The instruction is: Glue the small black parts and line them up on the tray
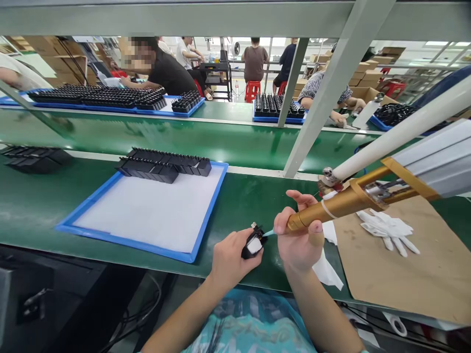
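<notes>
My left hand (228, 259) is closed around a small black plastic housing (248, 252), just above the green bench. A white piece shows inside the housing, with small metal parts at its far end. My right hand (300, 240) grips a gold-coloured glue dispenser (312, 215), index finger raised. From the dispenser, a thin pale-blue nozzle (269, 233) reaches the right side of the housing. Whether the tip touches it, I cannot tell. To the left lies a blue-rimmed tray (217, 196) with a white liner and rows of black housings (154, 169) along its far edge.
More black housings (35, 158) stand at the far left. White gloves (390, 228) lie on brown cardboard (405, 274) at the right. White paper (327, 272) lies beside my right wrist. A slanted grey post (324, 93) rises behind. Several people work beyond, near filled trays (277, 105).
</notes>
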Action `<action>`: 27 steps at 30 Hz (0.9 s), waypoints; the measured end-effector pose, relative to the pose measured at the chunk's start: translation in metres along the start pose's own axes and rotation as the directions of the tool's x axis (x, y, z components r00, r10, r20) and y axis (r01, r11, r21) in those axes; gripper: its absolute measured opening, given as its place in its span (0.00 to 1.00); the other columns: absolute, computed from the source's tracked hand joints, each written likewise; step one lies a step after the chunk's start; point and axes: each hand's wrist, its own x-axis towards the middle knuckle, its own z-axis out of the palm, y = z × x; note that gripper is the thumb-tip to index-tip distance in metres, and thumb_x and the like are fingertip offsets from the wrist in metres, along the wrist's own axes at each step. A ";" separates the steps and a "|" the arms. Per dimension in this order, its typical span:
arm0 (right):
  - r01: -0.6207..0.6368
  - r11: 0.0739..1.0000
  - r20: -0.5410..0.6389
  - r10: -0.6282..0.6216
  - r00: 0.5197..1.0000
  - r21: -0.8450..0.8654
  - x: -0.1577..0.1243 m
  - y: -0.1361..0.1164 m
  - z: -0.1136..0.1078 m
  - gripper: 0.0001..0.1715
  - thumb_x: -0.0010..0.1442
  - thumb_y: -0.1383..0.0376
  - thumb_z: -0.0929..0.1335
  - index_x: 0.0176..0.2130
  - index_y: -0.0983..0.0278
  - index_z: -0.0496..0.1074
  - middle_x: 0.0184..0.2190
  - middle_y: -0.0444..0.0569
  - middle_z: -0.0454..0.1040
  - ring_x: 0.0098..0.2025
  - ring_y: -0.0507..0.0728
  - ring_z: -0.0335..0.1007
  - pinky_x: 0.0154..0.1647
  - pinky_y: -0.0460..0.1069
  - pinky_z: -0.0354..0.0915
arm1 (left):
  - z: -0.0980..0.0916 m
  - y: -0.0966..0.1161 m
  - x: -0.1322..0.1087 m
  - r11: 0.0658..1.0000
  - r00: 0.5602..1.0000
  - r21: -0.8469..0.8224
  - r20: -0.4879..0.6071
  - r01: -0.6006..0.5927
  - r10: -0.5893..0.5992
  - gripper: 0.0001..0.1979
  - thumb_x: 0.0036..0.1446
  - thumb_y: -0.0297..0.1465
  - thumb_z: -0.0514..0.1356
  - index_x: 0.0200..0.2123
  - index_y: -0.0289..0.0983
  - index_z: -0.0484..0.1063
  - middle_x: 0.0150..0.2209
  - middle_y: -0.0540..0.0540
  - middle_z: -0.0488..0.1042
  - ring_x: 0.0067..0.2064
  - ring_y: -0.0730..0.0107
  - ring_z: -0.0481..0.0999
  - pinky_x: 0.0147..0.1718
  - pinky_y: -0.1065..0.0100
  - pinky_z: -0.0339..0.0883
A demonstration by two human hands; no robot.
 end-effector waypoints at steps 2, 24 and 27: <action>0.006 1.000 0.006 -0.006 1.000 0.026 0.000 0.000 0.000 0.15 0.60 0.51 0.64 0.43 0.55 0.66 0.47 0.45 0.68 0.18 0.45 0.60 0.19 0.47 0.57 | -0.002 0.002 0.002 1.000 1.000 -0.004 0.003 0.005 -0.005 0.15 0.54 0.31 0.63 0.46 0.38 0.70 0.36 0.48 0.79 0.33 0.66 0.78 0.31 0.68 0.70; -0.025 0.999 0.031 0.026 0.999 -0.026 -0.005 -0.002 0.011 0.25 0.58 0.46 0.63 0.51 0.52 0.63 0.51 0.49 0.67 0.18 0.46 0.60 0.18 0.49 0.59 | 0.026 0.004 0.001 0.957 0.990 -0.254 0.063 0.141 -0.129 0.20 0.57 0.34 0.63 0.53 0.40 0.68 0.43 0.45 0.78 0.41 0.63 0.78 0.38 0.65 0.74; -0.040 0.999 0.063 0.040 0.997 0.010 -0.007 -0.003 0.010 0.21 0.58 0.46 0.63 0.46 0.54 0.65 0.50 0.48 0.67 0.18 0.46 0.61 0.17 0.49 0.59 | 0.027 0.006 0.004 0.941 0.996 -0.325 0.012 0.092 -0.093 0.20 0.57 0.32 0.63 0.53 0.39 0.67 0.44 0.44 0.78 0.44 0.63 0.78 0.40 0.65 0.74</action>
